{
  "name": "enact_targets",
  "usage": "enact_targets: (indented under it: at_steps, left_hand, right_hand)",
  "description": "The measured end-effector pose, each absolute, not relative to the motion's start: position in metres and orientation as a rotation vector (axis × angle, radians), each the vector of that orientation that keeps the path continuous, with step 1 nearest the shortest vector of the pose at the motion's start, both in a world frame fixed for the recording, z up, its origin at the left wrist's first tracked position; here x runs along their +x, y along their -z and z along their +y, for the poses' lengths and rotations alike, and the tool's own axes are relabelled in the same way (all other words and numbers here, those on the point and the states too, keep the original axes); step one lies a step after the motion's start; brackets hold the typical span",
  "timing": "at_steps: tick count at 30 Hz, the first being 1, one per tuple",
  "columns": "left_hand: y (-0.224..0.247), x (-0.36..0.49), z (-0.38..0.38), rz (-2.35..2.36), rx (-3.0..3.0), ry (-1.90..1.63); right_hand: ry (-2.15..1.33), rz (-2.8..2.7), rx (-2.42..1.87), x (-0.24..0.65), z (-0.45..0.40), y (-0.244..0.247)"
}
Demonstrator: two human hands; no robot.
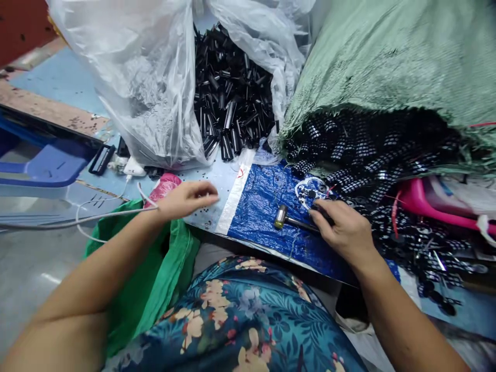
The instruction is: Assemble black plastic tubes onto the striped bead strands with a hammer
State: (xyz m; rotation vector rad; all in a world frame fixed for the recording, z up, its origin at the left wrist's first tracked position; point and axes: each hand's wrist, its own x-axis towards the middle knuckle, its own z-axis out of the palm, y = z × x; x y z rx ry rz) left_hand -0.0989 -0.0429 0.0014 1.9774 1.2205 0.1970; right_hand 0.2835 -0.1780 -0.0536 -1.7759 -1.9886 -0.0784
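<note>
My left hand (186,200) hovers above the light blue table near its front edge, fingers loosely bent and apart, with nothing visible in it. My right hand (344,227) is over the blue plastic sheet (256,201), thumb and fingers pinched around a small black piece (324,211), mostly hidden. A small hammer (281,217) with a yellowish face lies on the sheet, its dark handle running toward my right hand; whether they touch is unclear. Just beyond those fingers lies a blue and white patterned shape (306,188) with small dark bits on it.
A clear plastic bag (155,93) spills glossy black tubes (228,113). On the right, a green woven sack (387,57) spills black parts with pale square markings (360,150). A pink basket (416,204) stands beside them. A green cloth bag (143,279) and a grey cable (77,223) are at left.
</note>
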Motion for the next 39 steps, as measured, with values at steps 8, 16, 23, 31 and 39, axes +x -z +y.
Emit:
enact_targets:
  at_steps: [8, 16, 23, 31, 39]
  left_hand:
    - [0.029, -0.018, 0.067, 1.925, 2.069, -0.63]
    - [0.054, -0.022, 0.092, 1.94, 1.999, -0.497]
    - [0.058, -0.033, 0.083, 1.956, 1.878, -0.84]
    - [0.046, -0.047, 0.033, 1.796, 2.359, -0.696]
    - [0.04, -0.018, -0.007, 1.399, 1.877, -1.026]
  right_hand:
    - [-0.041, -1.936, -2.47, 0.273, -0.068, 0.035]
    - [-0.051, -1.824, -2.585, 0.274, -0.069, 0.035]
    - [-0.109, -1.622, -2.164, 0.29, -0.105, 0.044]
    - [-0.468, -1.309, -1.754, 0.273, -0.174, 0.059]
    - [0.044, -1.911, -1.929, 0.269, -0.178, 0.051]
